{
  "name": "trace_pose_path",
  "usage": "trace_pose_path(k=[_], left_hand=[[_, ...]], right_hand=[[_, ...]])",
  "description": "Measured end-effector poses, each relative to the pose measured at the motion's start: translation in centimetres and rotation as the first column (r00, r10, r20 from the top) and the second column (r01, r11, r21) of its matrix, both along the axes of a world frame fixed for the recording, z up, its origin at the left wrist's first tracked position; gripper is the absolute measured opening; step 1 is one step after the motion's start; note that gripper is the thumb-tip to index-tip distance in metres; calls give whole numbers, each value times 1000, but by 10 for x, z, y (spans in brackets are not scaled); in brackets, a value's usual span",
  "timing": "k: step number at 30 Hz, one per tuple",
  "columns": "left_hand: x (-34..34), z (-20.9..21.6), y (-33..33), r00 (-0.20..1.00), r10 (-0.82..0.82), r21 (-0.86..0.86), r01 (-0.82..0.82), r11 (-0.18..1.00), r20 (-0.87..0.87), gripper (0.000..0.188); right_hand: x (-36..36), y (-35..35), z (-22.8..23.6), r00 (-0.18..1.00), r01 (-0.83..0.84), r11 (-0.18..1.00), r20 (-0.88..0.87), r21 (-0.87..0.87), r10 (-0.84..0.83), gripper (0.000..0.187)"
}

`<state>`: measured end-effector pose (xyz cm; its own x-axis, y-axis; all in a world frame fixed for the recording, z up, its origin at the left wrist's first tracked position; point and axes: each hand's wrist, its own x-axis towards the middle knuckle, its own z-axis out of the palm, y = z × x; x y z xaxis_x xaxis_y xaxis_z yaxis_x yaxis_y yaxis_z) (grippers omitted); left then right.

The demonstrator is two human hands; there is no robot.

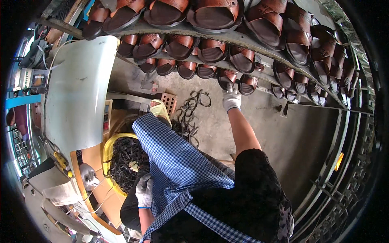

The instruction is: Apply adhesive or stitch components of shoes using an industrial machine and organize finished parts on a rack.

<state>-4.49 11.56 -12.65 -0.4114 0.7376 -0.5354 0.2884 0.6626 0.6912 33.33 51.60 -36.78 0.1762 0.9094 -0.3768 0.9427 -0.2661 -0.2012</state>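
Observation:
My right hand, in a white knit glove, reaches forward to the lowest rack row. Its fingers are at the front of a brown leather sandal with a dark sole and seem to grip it. Another brown sandal sits just to the right of that one. My left hand, also gloved, is low beside my blue checked apron. Its fingers are curled, and whatever may be inside them is hidden. Near it stands a yellow tub full of thin black strips.
Tiered rack shelves full of brown sandals span the front and right. A pale metal panel stands at left, above a wood-edged bench. Black loops and a perforated brick lie on the concrete floor. Metal rails run along the right.

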Motion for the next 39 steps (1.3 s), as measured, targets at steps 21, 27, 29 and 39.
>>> trace_pose_path(k=[21,27,29,39], left_hand=[[1,-2,-29,967,194,223,-228,948,163,18],[14,23,-42,973,216,232,-229,945,80,19],[22,32,-48,964,257,253,-265,930,67,19],[42,62,-64,950,311,272,-292,917,-28,20]], right_hand=[[-84,-70,209,635,-227,841,-580,491,510,29],[-153,-27,317,561,-254,346,-153,903,813,26],[-190,-19,370,493,-208,136,-16,969,870,32],[-356,142,412,631,-675,372,238,637,738,69]])
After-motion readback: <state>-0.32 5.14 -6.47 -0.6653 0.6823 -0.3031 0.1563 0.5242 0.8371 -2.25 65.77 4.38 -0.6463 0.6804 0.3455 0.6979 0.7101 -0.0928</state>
